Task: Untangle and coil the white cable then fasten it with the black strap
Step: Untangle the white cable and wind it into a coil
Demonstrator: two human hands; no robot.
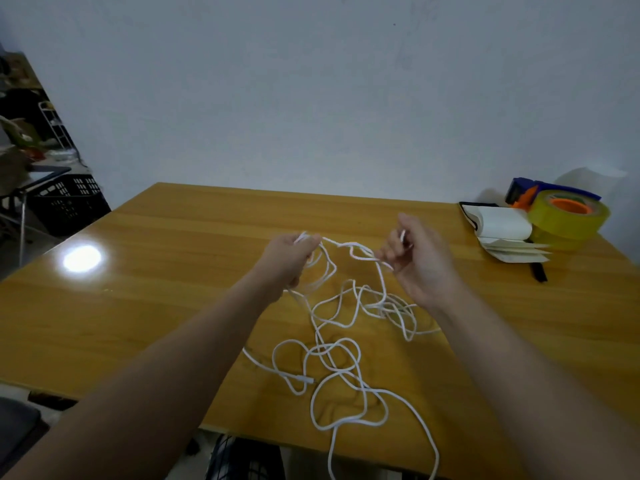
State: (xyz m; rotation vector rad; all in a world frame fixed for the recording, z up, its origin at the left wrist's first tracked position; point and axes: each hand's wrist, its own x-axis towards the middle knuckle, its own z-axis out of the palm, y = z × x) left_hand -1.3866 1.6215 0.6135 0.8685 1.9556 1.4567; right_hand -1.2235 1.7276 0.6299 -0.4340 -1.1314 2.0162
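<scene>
Two hands on one snarl

Pinches a twisted stretch of white cable [299, 378] between left hand [291, 259] and right hand [420, 268], fingers curled tight; holds it raised, likely to expose crossings. Leaves loops sprawled toward six o'clock on table [173, 237], black strap [538, 271] at three o'clock.

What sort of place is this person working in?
Probably a spare room or home workroom: a plain wooden table against a bare wall, a yellow tape roll and notebook on it, and a black crate among clutter at the left.
</scene>
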